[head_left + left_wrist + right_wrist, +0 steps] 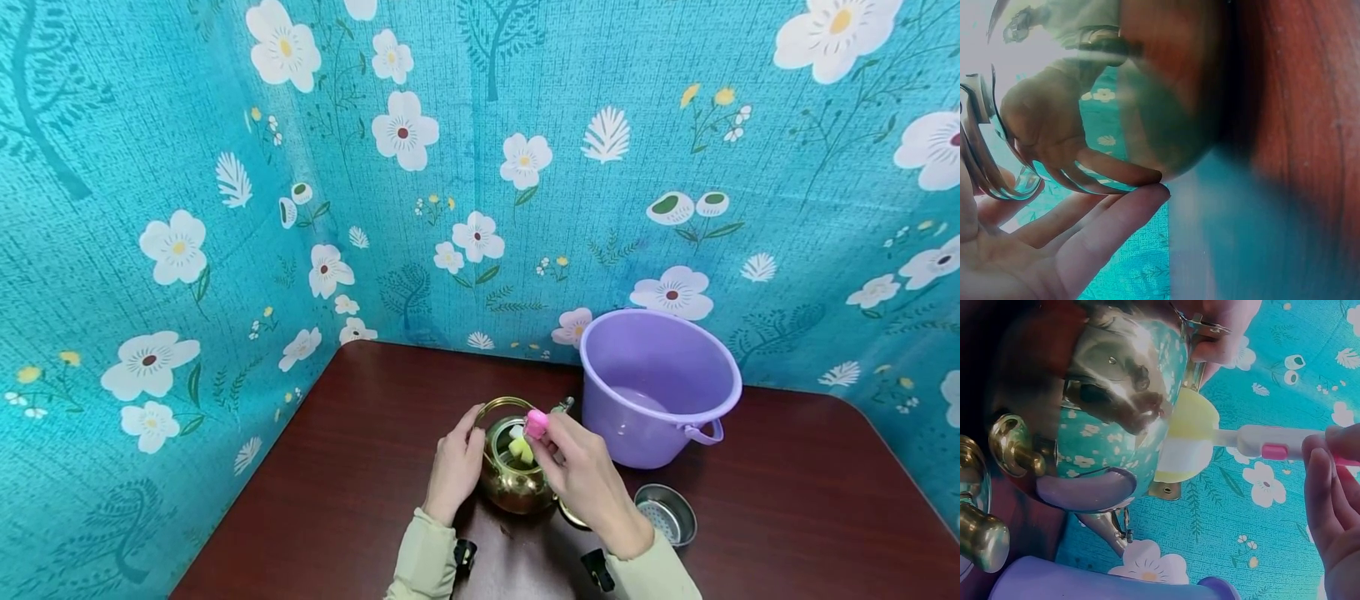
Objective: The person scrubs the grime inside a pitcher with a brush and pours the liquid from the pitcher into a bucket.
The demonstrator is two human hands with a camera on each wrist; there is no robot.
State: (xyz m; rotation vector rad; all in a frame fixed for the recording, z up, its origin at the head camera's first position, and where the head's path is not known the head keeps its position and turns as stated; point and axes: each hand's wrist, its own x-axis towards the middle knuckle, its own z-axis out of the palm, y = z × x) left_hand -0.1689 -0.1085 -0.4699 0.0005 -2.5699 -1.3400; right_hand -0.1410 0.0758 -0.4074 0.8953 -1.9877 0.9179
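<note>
A shiny brass-coloured teapot (517,492) stands lidless on the table, its hoop handle (504,401) upright. My left hand (456,462) grips its left side by the handle's base; in the left wrist view the fingers (1110,234) reach along the polished body. Over the mouth, my right hand (581,471) holds a sponge brush by its white-and-pink handle (1275,447). The brush's yellow-and-white sponge head (1194,428) is partly inside the opening, its lower end hidden by the pot wall.
A purple bucket (652,442) stands behind and right of the teapot. A small metal strainer (666,515) lies right of my right hand. The brass lid (985,540) lies close beside the pot. A floral teal cloth (480,167) hangs behind the dark red-brown table (360,450).
</note>
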